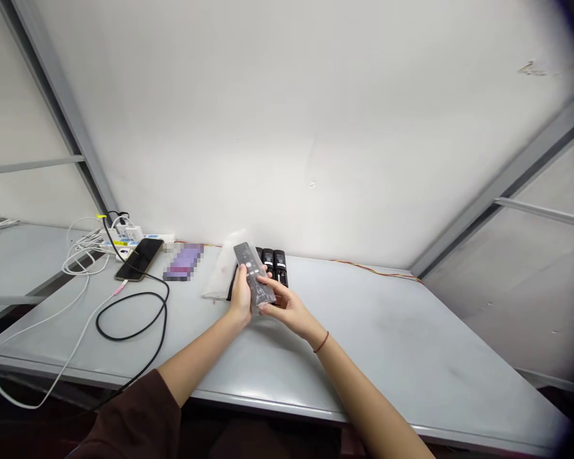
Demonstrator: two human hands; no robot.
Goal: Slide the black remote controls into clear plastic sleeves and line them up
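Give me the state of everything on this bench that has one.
Black remote control: held, tilted
Left hand: holding remote
Right hand: holding remote
Other remotes: lying side by side
Smartphone: lying flat, screen dark
Power strip: chargers plugged in
Plastic bag: lying crumpled

A slim black remote control (254, 274) is tilting between the left hand (240, 296) and right hand (287, 306) at lower centre of the frame, its buttons facing up, with a clear plastic bag (222, 271) standing just behind it. Three similar black remotes (273, 263) are lying side by side on the tabletop (363, 319) beside the bag.
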